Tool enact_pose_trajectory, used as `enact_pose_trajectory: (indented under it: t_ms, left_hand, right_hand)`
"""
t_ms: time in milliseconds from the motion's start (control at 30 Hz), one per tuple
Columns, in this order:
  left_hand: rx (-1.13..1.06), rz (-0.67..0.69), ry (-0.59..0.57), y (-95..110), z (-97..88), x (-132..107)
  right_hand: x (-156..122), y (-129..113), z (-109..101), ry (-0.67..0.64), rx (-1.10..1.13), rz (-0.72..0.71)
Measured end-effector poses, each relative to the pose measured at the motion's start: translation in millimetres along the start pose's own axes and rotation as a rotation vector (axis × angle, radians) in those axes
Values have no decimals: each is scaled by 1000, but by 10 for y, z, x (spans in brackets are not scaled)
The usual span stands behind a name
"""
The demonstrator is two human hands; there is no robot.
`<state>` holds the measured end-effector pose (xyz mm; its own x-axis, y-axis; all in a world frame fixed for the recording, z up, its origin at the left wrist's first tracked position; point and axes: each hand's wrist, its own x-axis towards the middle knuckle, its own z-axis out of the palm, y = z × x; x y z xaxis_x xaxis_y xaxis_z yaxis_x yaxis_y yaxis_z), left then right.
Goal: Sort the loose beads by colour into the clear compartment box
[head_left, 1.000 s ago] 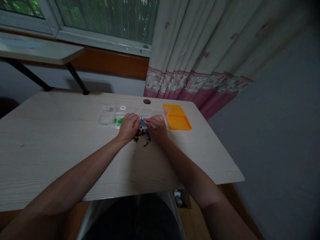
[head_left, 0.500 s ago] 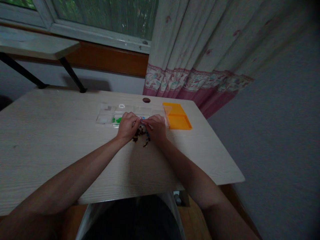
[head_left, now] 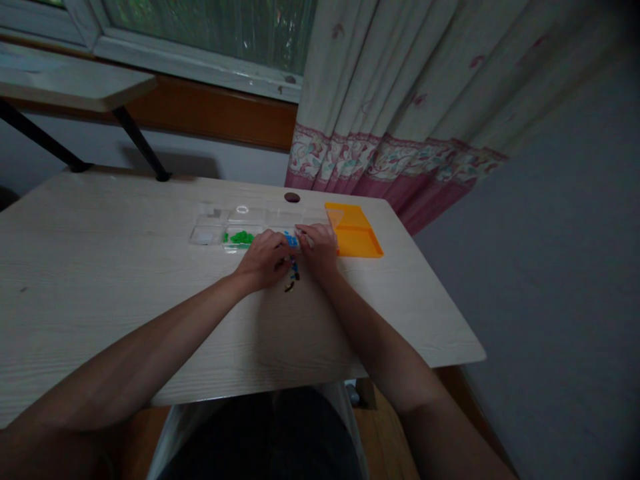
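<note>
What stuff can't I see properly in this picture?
In the head view:
Whatever lies under the left hand: the hand covers it.
Whether the right hand pinches anything: too small and dark.
Shapes of the green pieces: too small, blurred.
The top of the window: cut off by the picture's edge.

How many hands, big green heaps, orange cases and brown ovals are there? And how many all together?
Hands: 2 (left hand, right hand)
Big green heap: 1
Orange case: 1
Brown oval: 1
Total: 5
</note>
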<state>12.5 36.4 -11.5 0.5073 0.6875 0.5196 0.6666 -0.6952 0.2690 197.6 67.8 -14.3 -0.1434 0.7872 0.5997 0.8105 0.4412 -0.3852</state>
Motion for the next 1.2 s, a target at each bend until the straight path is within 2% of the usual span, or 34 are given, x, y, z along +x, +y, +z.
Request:
enact_pose_trajectory:
  t_ms: [100, 367, 633, 833, 1033, 1200]
  left_hand:
    - [72, -1, -58, 54, -15, -16]
    - [183, -51, -117, 125, -54, -8]
    - [213, -65, -145, 158, -58, -14]
    - [200, -59, -124, 145, -52, -38]
    - [195, -115, -163, 176, -34, -14]
    - [218, -116, -140, 181, -18, -6]
  right_hand:
    - [-5, -30, -16, -15, 2, -5]
    - [-2, -56, -47, -32, 25, -31]
    - [-2, -42, -8, -18, 35, -28]
    - [2, -60, -28, -46, 36, -22]
    - [-3, -64, -28, -52, 44, -21]
    - [-6, -71, -13, -37, 40, -27]
